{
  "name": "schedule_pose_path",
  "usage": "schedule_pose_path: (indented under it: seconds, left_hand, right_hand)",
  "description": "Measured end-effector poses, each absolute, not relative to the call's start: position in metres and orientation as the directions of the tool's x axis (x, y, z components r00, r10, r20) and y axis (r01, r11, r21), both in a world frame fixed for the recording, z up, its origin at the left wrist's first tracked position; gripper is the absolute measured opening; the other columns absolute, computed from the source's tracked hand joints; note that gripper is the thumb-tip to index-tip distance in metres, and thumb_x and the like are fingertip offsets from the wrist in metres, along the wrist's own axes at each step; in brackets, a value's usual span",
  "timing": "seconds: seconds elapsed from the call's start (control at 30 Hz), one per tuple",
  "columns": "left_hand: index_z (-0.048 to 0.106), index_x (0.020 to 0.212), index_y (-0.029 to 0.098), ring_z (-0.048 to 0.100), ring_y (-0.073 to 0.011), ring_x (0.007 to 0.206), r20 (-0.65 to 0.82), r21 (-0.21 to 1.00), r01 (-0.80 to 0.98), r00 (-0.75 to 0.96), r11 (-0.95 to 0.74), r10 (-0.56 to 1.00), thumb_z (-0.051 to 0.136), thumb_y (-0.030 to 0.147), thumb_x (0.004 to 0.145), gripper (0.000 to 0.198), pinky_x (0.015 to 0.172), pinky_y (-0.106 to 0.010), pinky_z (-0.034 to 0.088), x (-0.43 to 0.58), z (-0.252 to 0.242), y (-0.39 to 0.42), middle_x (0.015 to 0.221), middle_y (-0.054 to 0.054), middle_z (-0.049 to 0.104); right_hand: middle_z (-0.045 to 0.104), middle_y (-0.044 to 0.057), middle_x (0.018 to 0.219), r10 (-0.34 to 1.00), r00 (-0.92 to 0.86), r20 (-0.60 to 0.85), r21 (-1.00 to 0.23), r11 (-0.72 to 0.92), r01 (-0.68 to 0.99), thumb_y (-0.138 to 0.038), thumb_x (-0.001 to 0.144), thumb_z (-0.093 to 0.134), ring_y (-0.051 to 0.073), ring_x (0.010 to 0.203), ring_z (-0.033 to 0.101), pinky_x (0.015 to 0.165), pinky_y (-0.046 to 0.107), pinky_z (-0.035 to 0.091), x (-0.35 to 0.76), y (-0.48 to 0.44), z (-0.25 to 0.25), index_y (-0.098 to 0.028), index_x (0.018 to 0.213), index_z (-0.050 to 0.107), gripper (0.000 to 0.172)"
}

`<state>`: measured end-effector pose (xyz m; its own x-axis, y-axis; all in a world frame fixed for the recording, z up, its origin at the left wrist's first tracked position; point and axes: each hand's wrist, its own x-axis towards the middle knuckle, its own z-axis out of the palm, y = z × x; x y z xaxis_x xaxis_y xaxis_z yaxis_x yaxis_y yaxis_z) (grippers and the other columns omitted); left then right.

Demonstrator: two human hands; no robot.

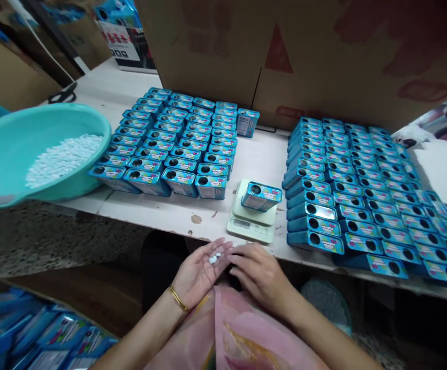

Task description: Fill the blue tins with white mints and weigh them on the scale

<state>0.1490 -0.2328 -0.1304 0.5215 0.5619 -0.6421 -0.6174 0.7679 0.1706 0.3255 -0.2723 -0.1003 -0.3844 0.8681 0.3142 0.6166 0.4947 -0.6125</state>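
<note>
My left hand [204, 270] is turned palm up in front of the table edge, cupping a few small white candies [215, 258]. Beside it, my right hand [260, 270] is palm down, its loosely bent fingers apart and their tips touching or nearly touching the left fingers. I see nothing held in it. Just beyond my hands, a pale green kitchen scale [251, 229] carries one blue candy tin [262, 197] with a dark round hole in its top. The scale's display is too blurred to read.
Rows of blue tins [181, 150] stand left of the scale, and another large block of tins [333, 185] stands right. A turquoise basin [7, 141] with white candies [65, 158] overhangs the table's left side. Cardboard [304, 61] rises behind. More blue tins [54, 334] lie low at left.
</note>
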Motion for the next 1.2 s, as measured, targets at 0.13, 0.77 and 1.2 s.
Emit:
schedule_pose_path:
  seconds: [0.13, 0.77, 1.2]
  left_hand:
    - [0.054, 0.107, 0.010, 0.060, -0.0165, 0.083, -0.655, 0.161, -0.503, 0.589, 0.849, 0.473, 0.045, 0.022, 0.080, 0.031, 0.068, -0.025, 0.049, 0.154, -0.134, -0.239, 0.098, -0.011, 0.062]
    - [0.054, 0.103, 0.006, 0.051, -0.0220, 0.104, -0.627, 0.144, -0.630, 0.538, 0.763, 0.563, 0.043, 0.019, 0.080, 0.029, 0.091, -0.035, 0.041, 0.155, -0.128, -0.224, 0.105, -0.016, 0.059]
    - [0.059, 0.083, 0.009, 0.060, -0.0158, 0.071, -0.567, 0.186, -0.799, 0.387, 0.571, 0.727, 0.043, 0.023, 0.078, 0.022, 0.070, -0.030, 0.049, 0.185, -0.124, -0.166, 0.076, -0.009, 0.064]
  right_hand:
    - [0.054, 0.010, 0.105, 0.814, -0.520, 0.260, -0.430, 0.580, 0.692, -0.017, 0.083, 0.043, 0.020, 0.096, 0.048, 0.080, 0.035, 0.045, 0.296, -0.270, -0.129, -0.013, 0.111, 0.048, 0.029]
    - [0.041, 0.010, 0.120, 0.830, 0.311, 0.462, -0.697, 0.124, 0.706, -0.022, 0.073, 0.058, 0.022, 0.112, 0.038, 0.092, 0.040, 0.036, 0.342, -0.245, -0.111, -0.020, 0.122, 0.034, 0.054]
    - [0.050, 0.004, 0.117, 0.796, -0.394, 0.459, -0.237, 0.537, 0.809, -0.009, 0.080, 0.041, 0.022, 0.113, 0.040, 0.100, 0.049, 0.023, 0.341, -0.206, -0.077, -0.030, 0.120, 0.042, 0.045]
